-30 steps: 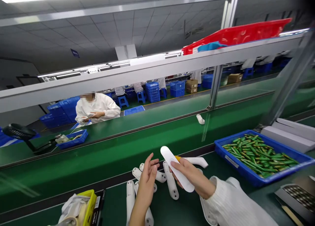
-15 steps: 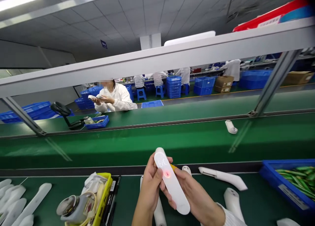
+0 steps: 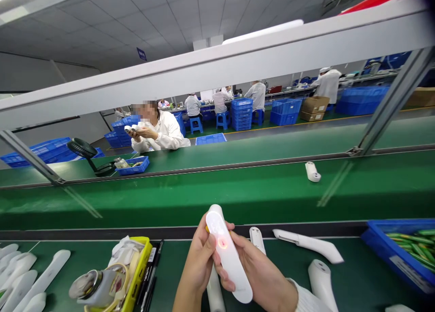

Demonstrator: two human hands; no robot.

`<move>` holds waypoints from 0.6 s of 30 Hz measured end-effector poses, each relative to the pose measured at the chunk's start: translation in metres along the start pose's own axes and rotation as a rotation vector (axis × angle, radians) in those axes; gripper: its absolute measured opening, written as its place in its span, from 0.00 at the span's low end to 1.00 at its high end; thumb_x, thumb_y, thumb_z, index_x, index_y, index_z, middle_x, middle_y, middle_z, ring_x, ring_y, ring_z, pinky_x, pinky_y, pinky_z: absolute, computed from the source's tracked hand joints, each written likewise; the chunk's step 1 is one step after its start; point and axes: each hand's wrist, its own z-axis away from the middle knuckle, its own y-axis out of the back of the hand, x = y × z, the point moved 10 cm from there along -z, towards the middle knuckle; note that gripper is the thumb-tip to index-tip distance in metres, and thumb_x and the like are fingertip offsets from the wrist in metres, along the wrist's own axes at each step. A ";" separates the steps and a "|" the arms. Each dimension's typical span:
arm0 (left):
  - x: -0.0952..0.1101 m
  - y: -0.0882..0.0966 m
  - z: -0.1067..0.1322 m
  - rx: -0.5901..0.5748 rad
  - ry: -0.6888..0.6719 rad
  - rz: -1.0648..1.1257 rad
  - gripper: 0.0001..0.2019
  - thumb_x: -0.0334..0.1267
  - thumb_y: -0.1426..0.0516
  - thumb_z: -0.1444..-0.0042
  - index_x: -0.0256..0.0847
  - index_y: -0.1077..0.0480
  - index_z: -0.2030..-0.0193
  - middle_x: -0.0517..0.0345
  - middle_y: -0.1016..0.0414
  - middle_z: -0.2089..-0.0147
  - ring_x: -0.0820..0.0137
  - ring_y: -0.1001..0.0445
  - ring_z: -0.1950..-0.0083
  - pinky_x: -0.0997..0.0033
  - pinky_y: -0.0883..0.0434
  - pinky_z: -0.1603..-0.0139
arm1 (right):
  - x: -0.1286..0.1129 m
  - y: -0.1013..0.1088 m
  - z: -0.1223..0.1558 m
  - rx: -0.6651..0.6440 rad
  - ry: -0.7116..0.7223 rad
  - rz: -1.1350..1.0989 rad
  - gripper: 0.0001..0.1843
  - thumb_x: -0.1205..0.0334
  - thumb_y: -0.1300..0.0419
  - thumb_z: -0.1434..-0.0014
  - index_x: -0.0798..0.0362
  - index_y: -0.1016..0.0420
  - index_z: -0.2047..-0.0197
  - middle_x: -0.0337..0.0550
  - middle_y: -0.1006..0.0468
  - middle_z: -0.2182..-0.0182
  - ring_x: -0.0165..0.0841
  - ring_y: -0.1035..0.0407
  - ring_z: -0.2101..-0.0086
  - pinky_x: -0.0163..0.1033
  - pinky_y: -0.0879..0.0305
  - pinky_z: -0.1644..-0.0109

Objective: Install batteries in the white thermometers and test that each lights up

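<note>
Both my hands hold one white handheld device point(image 3: 228, 257) above the near green bench. A small red light glows on its face. My left hand point(image 3: 196, 264) wraps its left side, thumb pressed by the light. My right hand point(image 3: 261, 276) cradles it from below and the right, fingers curled round it. More white device shells point(image 3: 307, 245) lie on the bench just behind and to the right of my hands.
A yellow bin point(image 3: 136, 276) with a tape roll and rags sits at lower left, white covers point(image 3: 20, 276) beyond it. A blue tray point(image 3: 390, 257) of green cells stands at right. A green conveyor point(image 3: 238, 194) carries one white part point(image 3: 311, 171). A co-worker point(image 3: 156, 131) sits opposite.
The view swung left and steadied. My left hand closed onto the device, which now shows a red light. The device has dropped slightly lower in my hands.
</note>
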 end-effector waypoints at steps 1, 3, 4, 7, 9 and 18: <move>-0.002 0.001 0.000 -0.005 0.010 -0.001 0.27 0.50 0.37 0.51 0.39 0.34 0.47 0.46 0.26 0.53 0.67 0.26 0.62 0.75 0.29 0.66 | 0.001 0.003 -0.001 0.010 -0.011 -0.008 0.19 0.47 0.41 0.44 0.57 0.31 0.61 0.42 0.28 0.74 0.28 0.35 0.78 0.30 0.43 0.80; -0.005 0.002 -0.001 -0.007 0.019 -0.008 0.31 0.50 0.37 0.52 0.41 0.38 0.43 0.46 0.26 0.52 0.66 0.25 0.60 0.74 0.29 0.63 | 0.002 0.008 -0.002 0.036 -0.022 -0.013 0.20 0.47 0.42 0.44 0.57 0.31 0.60 0.42 0.29 0.76 0.28 0.36 0.80 0.29 0.44 0.81; -0.005 0.002 -0.001 -0.009 0.019 -0.014 0.32 0.50 0.37 0.52 0.41 0.39 0.42 0.46 0.26 0.52 0.65 0.25 0.58 0.73 0.29 0.61 | 0.002 0.010 -0.002 0.045 -0.026 -0.010 0.20 0.47 0.42 0.44 0.57 0.31 0.61 0.42 0.29 0.76 0.27 0.36 0.80 0.29 0.43 0.82; -0.005 0.004 -0.003 -0.006 0.005 -0.032 0.34 0.49 0.35 0.54 0.40 0.40 0.42 0.46 0.25 0.53 0.64 0.26 0.55 0.72 0.29 0.58 | 0.003 0.013 -0.004 0.074 -0.058 0.003 0.20 0.47 0.44 0.42 0.58 0.31 0.62 0.41 0.29 0.77 0.26 0.36 0.81 0.29 0.41 0.82; -0.006 0.009 -0.006 0.026 -0.012 -0.041 0.33 0.47 0.34 0.55 0.39 0.38 0.44 0.46 0.24 0.55 0.64 0.25 0.57 0.71 0.29 0.59 | 0.001 0.017 -0.005 0.116 -0.057 0.061 0.22 0.45 0.45 0.43 0.58 0.31 0.63 0.41 0.29 0.77 0.26 0.36 0.81 0.28 0.40 0.82; -0.012 0.082 -0.022 0.431 -0.110 -0.295 0.35 0.62 0.47 0.48 0.36 0.39 0.42 0.36 0.30 0.45 0.56 0.27 0.49 0.62 0.30 0.52 | -0.043 0.084 -0.005 0.515 0.154 1.059 0.26 0.36 0.44 0.49 0.53 0.39 0.71 0.32 0.36 0.88 0.24 0.44 0.89 0.28 0.55 0.87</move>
